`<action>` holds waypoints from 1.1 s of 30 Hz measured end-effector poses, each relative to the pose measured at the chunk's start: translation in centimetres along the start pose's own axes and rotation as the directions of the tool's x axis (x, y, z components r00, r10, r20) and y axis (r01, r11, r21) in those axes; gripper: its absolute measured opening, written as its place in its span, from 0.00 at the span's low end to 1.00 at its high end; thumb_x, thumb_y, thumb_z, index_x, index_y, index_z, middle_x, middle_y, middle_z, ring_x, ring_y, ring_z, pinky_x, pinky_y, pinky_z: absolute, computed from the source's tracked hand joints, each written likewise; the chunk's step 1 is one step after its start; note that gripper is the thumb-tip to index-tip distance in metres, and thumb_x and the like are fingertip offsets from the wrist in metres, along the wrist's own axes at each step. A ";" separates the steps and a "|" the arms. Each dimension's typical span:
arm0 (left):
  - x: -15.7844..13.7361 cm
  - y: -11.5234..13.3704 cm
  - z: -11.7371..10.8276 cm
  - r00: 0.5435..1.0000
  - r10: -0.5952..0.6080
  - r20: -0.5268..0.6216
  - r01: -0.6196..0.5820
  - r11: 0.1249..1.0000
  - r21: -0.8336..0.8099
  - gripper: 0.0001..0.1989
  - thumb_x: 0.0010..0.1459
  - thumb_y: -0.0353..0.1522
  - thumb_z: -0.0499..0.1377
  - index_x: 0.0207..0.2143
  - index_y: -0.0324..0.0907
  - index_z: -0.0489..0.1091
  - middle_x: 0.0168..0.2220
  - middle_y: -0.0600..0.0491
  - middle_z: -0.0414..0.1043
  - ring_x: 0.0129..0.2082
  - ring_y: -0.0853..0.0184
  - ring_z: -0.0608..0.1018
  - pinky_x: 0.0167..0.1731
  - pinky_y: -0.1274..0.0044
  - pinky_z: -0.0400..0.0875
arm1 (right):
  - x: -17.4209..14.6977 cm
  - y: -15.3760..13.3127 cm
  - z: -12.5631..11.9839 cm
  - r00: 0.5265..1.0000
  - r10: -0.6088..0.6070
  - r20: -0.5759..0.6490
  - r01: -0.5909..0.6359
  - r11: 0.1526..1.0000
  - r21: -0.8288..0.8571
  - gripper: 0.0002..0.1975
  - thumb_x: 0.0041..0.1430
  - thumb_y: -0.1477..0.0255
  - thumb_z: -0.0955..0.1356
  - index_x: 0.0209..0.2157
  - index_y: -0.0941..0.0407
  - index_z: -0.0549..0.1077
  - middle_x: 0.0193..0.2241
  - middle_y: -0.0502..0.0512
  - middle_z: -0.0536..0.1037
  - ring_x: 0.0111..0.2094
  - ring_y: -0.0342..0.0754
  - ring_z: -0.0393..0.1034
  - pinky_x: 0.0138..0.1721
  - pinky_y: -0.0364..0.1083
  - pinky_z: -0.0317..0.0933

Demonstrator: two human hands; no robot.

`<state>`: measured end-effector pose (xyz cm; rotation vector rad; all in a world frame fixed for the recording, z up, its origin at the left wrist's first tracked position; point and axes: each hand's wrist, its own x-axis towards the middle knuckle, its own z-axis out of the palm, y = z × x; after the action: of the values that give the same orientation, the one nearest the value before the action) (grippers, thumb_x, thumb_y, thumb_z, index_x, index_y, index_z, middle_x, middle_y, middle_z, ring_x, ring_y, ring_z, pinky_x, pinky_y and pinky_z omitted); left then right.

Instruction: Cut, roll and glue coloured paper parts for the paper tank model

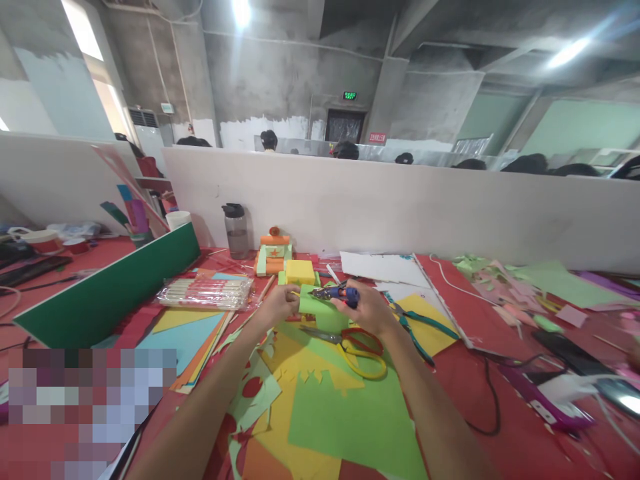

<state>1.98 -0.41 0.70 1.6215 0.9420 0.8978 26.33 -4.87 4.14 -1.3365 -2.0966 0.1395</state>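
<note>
My left hand (281, 305) is closed, pinching the left edge of a light green paper piece (327, 308) that bends downward. My right hand (373, 308) is wrapped around a blue tool (345, 294) with a dark, narrow nose pointing left over the green paper; its exact kind is unclear. Just behind sits a yellow paper block (300, 272) on a green paper base. Below the hands, scissors (367, 365) with red and yellow handles lie with blades pointing left. To the right, pliers with teal handles (431, 323) rest on a yellow sheet.
A bright green sheet (355, 417) lies in front. Behind stand an orange-and-green paper model (275, 255) and a water bottle (236, 232). A pack of white sticks (205, 293) and a green board (115, 285) are left. Paper scraps (510, 287) and a phone (575, 363) lie right.
</note>
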 end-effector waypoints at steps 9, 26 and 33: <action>0.6 -1.6 -0.6 0.999 0.017 -0.043 -0.015 0.999 0.044 0.13 0.46 0.28 0.59 0.37 0.36 0.72 0.20 0.57 0.70 0.18 0.74 0.70 0.18 0.84 0.53 | 0.1 0.3 -0.7 0.998 0.063 0.010 -0.063 0.998 -0.012 0.18 0.60 0.55 0.66 0.26 0.53 0.62 0.21 0.48 0.68 0.24 0.45 0.61 0.27 0.43 0.51; -0.2 0.6 0.2 1.000 -0.011 0.012 0.012 0.999 -0.031 0.09 0.46 0.26 0.60 0.33 0.37 0.72 0.15 0.61 0.65 0.14 0.76 0.64 0.17 0.83 0.52 | 0.0 0.0 0.0 1.000 0.007 -0.010 -0.006 0.999 0.048 0.16 0.61 0.57 0.67 0.28 0.53 0.62 0.23 0.47 0.67 0.25 0.46 0.63 0.27 0.43 0.53; 0.3 -0.5 -0.2 1.000 -0.008 -0.018 0.008 1.000 -0.007 0.14 0.47 0.28 0.59 0.38 0.34 0.73 0.18 0.57 0.71 0.16 0.73 0.70 0.17 0.83 0.54 | 0.1 0.4 -0.2 0.999 0.029 -0.017 -0.030 0.999 -0.031 0.17 0.61 0.55 0.66 0.27 0.53 0.62 0.22 0.48 0.69 0.25 0.46 0.63 0.27 0.43 0.52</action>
<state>1.85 0.00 0.26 1.6054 0.9564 0.9106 26.76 -4.68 4.17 -1.3826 -2.0743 0.1085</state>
